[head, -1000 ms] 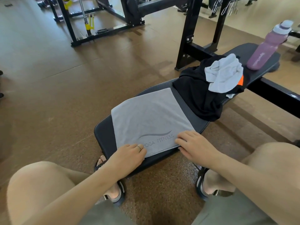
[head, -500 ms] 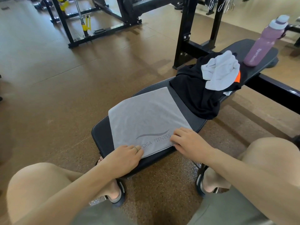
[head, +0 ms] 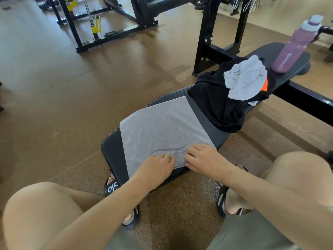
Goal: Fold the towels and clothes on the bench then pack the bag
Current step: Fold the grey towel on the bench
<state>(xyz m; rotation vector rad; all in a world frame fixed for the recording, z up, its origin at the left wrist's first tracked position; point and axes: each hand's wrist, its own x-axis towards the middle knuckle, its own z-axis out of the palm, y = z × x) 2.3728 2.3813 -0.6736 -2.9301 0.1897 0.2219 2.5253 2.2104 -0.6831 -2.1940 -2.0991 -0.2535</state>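
At the far left, a black steel rack (head: 108, 24) with yellow clips stands on the brown gym floor (head: 54, 105). Nearer, the black bench (head: 111, 150) runs from the near centre toward the far right. A grey towel (head: 158, 127) lies flat across its near end, its printed logo facing up and its near edge reaching the bench's near rim.

The left hand (head: 156, 168), a ring on one finger, lies palm down on the towel's near edge, fingers bent over the cloth; whether they pinch the hem cannot be told. Just to its right, almost touching, the right hand (head: 205, 157) rests on the same edge at the near right corner, fingers together and curved down onto the fabric.

Farther right along the bench, a black garment (head: 216, 105) lies crumpled, with a bunched pale grey towel (head: 246, 78) on top. At the far right end a purple water bottle (head: 292, 49) stands upright, apart from the clothes.
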